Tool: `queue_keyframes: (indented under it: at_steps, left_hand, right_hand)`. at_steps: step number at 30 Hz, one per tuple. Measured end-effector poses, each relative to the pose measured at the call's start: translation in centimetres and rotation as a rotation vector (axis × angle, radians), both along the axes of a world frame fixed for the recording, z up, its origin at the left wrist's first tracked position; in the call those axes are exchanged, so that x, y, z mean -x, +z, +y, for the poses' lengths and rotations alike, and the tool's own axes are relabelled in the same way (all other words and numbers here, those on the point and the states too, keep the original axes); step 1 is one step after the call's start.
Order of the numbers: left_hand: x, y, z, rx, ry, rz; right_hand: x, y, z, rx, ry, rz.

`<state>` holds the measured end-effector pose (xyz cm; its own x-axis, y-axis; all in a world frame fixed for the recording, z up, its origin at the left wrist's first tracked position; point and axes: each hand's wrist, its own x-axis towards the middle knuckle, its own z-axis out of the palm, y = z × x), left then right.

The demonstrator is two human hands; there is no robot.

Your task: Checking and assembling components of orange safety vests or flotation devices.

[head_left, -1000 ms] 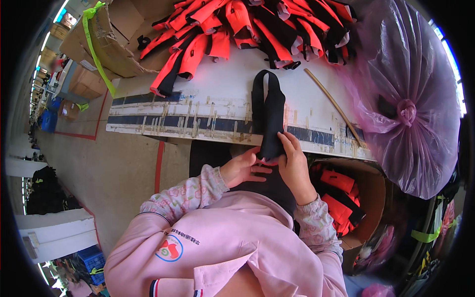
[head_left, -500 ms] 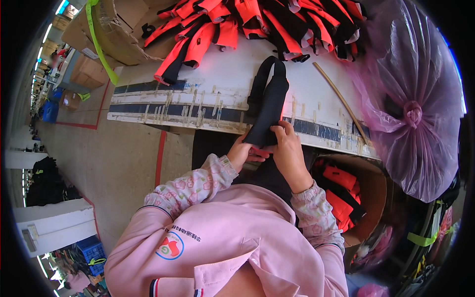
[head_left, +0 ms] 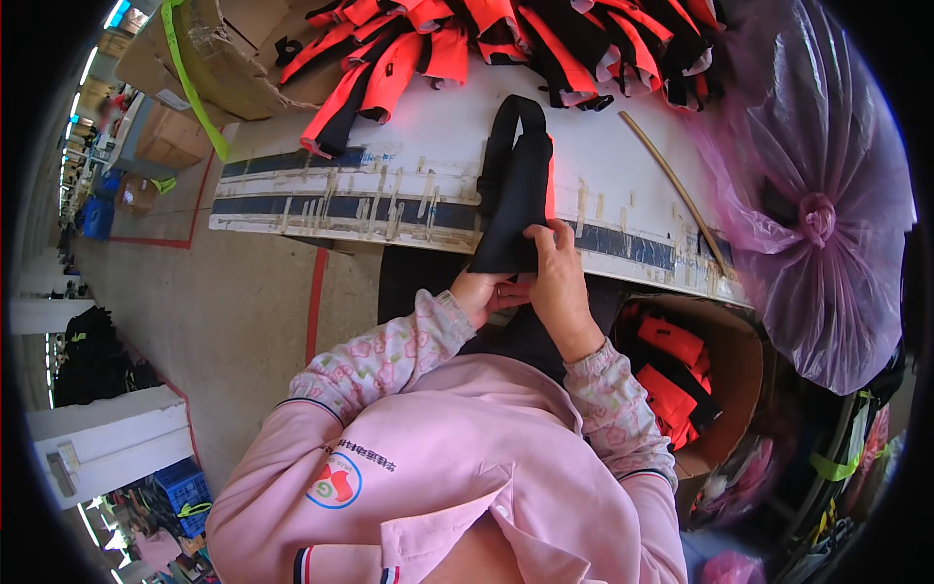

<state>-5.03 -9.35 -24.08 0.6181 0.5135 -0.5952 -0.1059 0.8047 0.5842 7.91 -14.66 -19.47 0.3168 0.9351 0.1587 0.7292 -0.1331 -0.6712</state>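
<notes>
A black fabric piece with orange along its right side and a black strap loop at its far end lies over the table's near edge. My left hand holds its near end from below, the fingers partly hidden under the cloth. My right hand grips the right near corner, fingertips bent over its edge. Farther back on the table, similar orange and black fabric pieces lie in a spread heap.
A thin wooden stick lies on the white taped table. Beside it bulges a knotted pink plastic bag. A cardboard box with orange and black pieces stands below at right; another carton is at the back left.
The fabric piece has shifted slightly left and farther onto the table, its near part looking wider and flatter. My right hand has moved up a little along its edge.
</notes>
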Motion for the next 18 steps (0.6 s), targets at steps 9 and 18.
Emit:
queue_keyframes:
  at_steps: [9,18]
  left_hand:
    - [-0.4,-0.5,-0.7,0.062,-0.018,0.006]
    - [-1.4,-1.4,-1.8,-0.006,0.155,0.053]
  right_hand:
    - [-0.2,-0.6,-0.3,0.005,-0.007,0.112]
    - [-0.8,-0.6,-0.5,-0.043,-0.037,0.331]
